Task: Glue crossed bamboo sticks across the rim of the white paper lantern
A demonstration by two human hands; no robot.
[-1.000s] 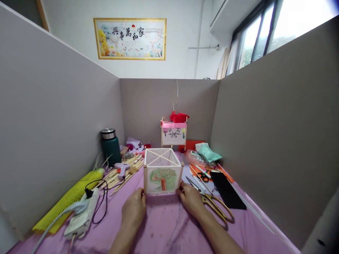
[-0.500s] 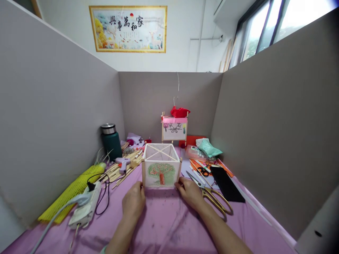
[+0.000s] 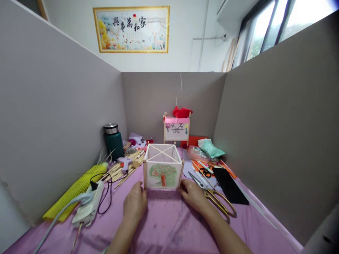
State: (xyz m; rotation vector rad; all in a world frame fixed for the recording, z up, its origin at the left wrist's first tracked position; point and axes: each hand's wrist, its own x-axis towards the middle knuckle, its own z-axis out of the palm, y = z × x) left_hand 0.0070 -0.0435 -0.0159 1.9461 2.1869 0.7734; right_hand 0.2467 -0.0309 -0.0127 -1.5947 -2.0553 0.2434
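A square lantern frame (image 3: 163,175) with white walls stands upright on the purple cloth in front of me. Its near wall bears a drawn tree with a red trunk, and crossed sticks span the open top. Closed fingers of my left hand (image 3: 135,201) grip the lower left corner post. At the lower right corner, my right hand (image 3: 193,194) pinches the lantern, its fingertips partly hidden. Large gold-handled scissors (image 3: 218,201) lie just right of my right hand. Behind, a second lantern (image 3: 177,131) with a pink band and red cloth on top hangs or stands.
On the left are a power strip (image 3: 88,204), yellow mesh (image 3: 76,192), a glue gun (image 3: 125,164), bamboo sticks (image 3: 116,173) and a green bottle (image 3: 113,143). A black phone-like slab (image 3: 230,185) and a teal packet (image 3: 212,148) lie right. Grey partitions (image 3: 169,91) enclose the table.
The whole view has shifted slightly, so everything appears a little further right. Both hands stay at the lantern's lower corners, with no clear change in grip.
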